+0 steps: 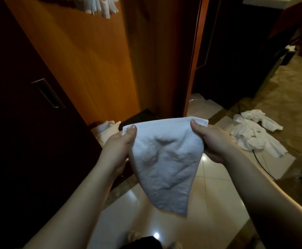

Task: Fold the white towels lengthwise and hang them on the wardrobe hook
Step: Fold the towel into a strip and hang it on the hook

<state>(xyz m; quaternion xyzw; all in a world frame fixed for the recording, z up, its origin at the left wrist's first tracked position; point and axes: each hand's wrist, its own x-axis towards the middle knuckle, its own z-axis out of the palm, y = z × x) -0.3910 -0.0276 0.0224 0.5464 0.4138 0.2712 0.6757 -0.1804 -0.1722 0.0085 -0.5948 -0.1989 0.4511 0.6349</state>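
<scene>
A white towel [164, 159] hangs in front of me, stretched between both hands along its top edge and tapering to a point below. My left hand [118, 144] pinches the top left corner with thumb on top. My right hand [211, 139] grips the top right corner the same way. The wooden wardrobe panel [85, 56] rises right behind the towel. White cloth pieces [100, 6] hang at the panel's top edge; the hook itself is not visible.
A dark sliding door with a recessed metal handle [48, 93] stands on the left. A heap of white linen [254, 133] lies on the tiled floor at the right, with a black cable beside it. More white cloth [105, 130] lies at the wardrobe's foot.
</scene>
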